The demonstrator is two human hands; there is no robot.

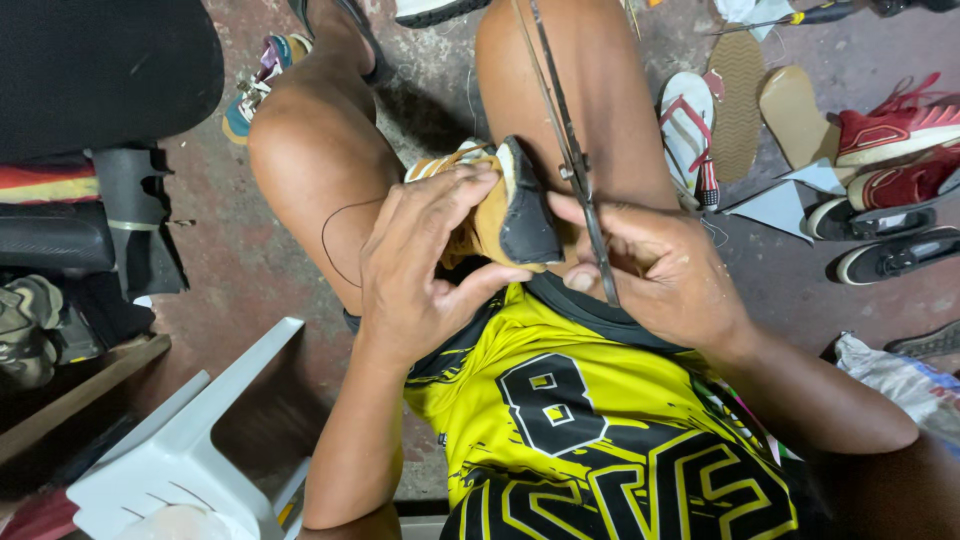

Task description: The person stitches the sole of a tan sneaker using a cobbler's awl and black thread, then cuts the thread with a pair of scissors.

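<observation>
At the far left a white moulded plastic chair [190, 440] lies tipped on the stained concrete floor [250, 270], near a pair of worn grey shoes [30, 330]. Further in, the left hand [420, 265] is clenched around a small tan and orange shoe with a black sole [505, 215], thumb under the heel, fingers over the upper, pressing it against the lap between the bare knees. A thin black thread [335, 235] loops across the left thigh. The right hand [660, 265] grasps a long, slim pair of metal scissors [580, 175], blades pointing away up the right leg, its fingertips just beside the sole. To the right, a red-strapped flip-flop [690, 130], loose tan insoles [765, 110] and red sneakers [900, 130] lie on the floor. The blades lie close over bare skin, so a slip of the right hand could likely nick the thigh; the small shoe could also twist in the left hand's grip.
</observation>
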